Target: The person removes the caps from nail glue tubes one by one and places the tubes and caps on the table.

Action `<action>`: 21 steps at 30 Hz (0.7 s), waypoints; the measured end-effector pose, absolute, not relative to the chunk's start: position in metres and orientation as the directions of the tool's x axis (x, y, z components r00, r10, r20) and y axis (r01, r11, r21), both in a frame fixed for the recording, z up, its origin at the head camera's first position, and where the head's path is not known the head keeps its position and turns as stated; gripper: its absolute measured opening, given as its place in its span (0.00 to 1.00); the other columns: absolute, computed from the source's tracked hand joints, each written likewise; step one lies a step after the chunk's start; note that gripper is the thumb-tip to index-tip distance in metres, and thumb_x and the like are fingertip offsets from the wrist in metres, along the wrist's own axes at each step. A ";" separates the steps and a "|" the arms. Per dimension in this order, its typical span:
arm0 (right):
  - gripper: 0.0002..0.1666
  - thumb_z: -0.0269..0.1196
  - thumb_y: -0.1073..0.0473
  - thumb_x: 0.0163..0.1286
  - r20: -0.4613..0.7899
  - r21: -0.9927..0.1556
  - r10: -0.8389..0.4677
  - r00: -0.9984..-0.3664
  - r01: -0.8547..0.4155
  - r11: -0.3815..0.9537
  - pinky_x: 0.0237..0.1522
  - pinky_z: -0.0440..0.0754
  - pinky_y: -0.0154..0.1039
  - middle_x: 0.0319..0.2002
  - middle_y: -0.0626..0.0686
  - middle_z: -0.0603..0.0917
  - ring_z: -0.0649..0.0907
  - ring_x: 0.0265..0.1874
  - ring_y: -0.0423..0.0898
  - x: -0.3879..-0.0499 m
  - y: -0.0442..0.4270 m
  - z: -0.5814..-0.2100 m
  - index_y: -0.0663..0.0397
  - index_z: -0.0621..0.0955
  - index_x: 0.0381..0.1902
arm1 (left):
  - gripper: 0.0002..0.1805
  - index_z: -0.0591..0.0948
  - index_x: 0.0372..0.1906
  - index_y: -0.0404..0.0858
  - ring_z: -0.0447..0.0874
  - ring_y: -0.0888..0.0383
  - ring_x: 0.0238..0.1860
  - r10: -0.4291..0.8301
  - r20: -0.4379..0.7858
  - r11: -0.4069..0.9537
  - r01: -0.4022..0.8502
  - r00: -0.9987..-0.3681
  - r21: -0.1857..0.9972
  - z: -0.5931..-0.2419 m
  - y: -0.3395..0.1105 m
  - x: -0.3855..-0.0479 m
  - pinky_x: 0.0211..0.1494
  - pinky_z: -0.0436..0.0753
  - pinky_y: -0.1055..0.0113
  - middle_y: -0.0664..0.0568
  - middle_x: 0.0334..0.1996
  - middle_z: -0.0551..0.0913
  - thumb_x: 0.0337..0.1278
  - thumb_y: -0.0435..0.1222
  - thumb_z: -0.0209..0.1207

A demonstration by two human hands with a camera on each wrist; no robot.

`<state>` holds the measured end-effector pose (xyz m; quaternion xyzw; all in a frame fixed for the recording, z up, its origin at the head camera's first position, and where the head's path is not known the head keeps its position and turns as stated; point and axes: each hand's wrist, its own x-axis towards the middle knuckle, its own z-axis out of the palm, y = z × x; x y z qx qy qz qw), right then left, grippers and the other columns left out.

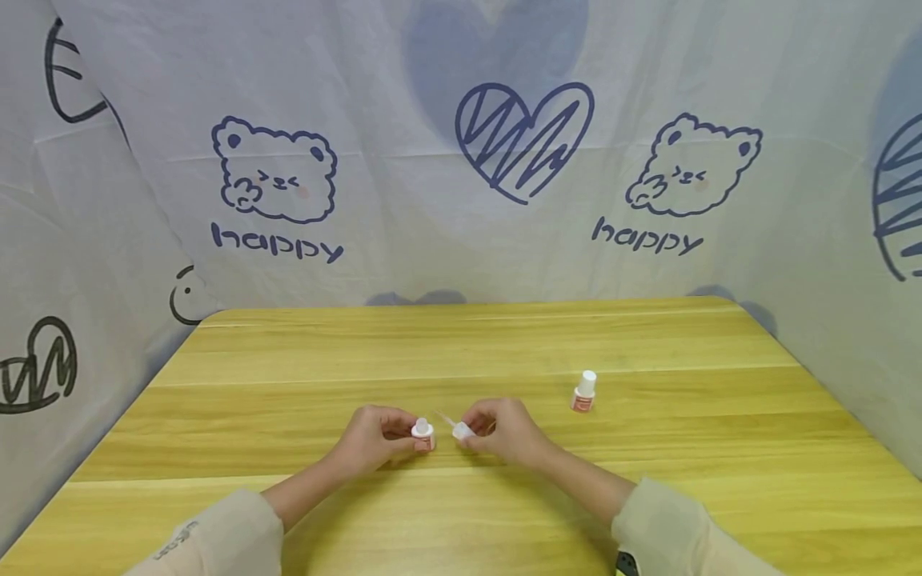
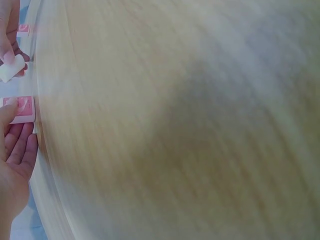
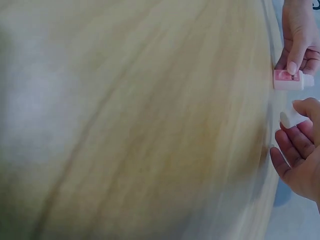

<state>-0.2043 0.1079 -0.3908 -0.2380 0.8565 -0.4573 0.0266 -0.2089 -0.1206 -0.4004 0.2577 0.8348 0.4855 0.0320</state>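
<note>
My left hand (image 1: 373, 438) pinches a small white bottle (image 1: 425, 439) with a pink-red label, upright at the middle of the table, its narrow neck uncapped. Just to the right, my right hand (image 1: 510, 434) holds a white cap (image 1: 463, 432) between thumb and fingers. A thin pale stem sticks out of the cap, up and to the left; its tip is too fine to make out. Cap and bottle are a short gap apart. The left wrist view shows the bottle's pink label (image 2: 26, 106) under the thumb. In the right wrist view, the cap (image 3: 292, 119) lies below the bottle (image 3: 286, 83).
A second small bottle (image 1: 584, 392) of the same look, with its white cap on, stands upright to the right of my right hand. The wooden table (image 1: 288, 352) ends at a pale printed cloth (image 1: 403, 240) behind it, with more cloth at both sides.
</note>
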 end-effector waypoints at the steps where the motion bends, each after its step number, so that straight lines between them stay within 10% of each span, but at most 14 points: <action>1: 0.07 0.67 0.68 0.54 0.168 -0.798 -0.430 -0.887 -0.378 0.469 0.29 0.78 0.25 0.27 0.56 0.84 0.78 0.26 0.36 -0.204 0.108 -0.392 0.65 0.82 0.31 | 0.14 0.83 0.37 0.26 0.86 0.53 0.35 0.462 0.198 0.397 0.401 -0.865 0.826 -0.401 -0.120 -0.209 0.37 0.81 0.76 0.39 0.34 0.86 0.47 0.33 0.67; 21: 0.10 0.68 0.68 0.53 0.197 -0.851 -0.387 -0.901 -0.353 0.388 0.32 0.79 0.26 0.30 0.60 0.85 0.79 0.28 0.37 -0.198 0.111 -0.403 0.68 0.82 0.34 | 0.13 0.83 0.37 0.26 0.86 0.53 0.33 0.464 0.201 0.406 0.409 -0.863 0.817 -0.399 -0.120 -0.207 0.36 0.81 0.77 0.39 0.33 0.86 0.47 0.32 0.67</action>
